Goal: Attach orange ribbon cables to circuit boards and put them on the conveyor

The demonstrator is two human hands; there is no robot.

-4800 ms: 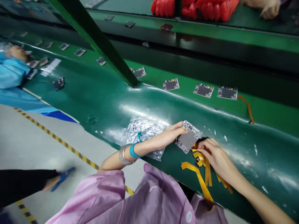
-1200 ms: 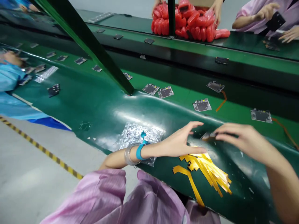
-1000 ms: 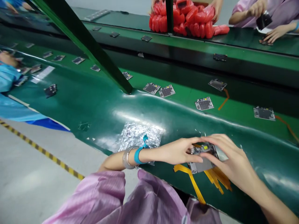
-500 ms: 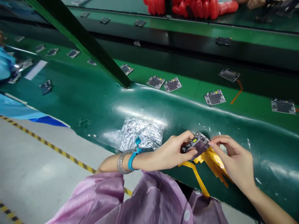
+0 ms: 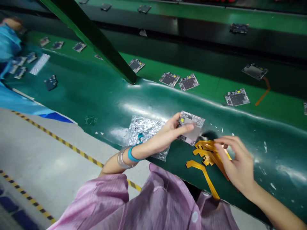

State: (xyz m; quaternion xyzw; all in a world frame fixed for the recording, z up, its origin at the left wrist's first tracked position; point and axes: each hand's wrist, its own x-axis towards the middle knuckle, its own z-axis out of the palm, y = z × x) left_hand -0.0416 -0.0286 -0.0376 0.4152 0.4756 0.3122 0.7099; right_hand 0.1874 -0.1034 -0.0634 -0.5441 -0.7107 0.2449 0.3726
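Note:
My left hand (image 5: 171, 132) grips a circuit board (image 5: 195, 127) by its left side, thumb lying across the face. The board has a grey metal shield and a small yellow square. To its lower right, a pile of orange flex cables (image 5: 211, 156) lies on the green mat. My right hand (image 5: 236, 161) is over that pile, thumb and forefinger pinched at the upper end of a cable; the other fingers are curled. One separate flex cable (image 5: 203, 175) lies nearer my body. A crinkled silver bag (image 5: 144, 124) is partly beneath my left forearm.
Several circuit boards (image 5: 189, 82) lie along the green strip (image 5: 211, 86) beyond the mat's raised edge. One board (image 5: 254, 71) there trails an orange cable. A slanted green post (image 5: 103, 48) stands at left. A co-worker's blue sleeve (image 5: 9, 41) is at far left beside more boards.
My right hand has left the board's edge and come to the flex cables. My left hand has moved the board up and left, turning its face more toward me. The view has shifted.

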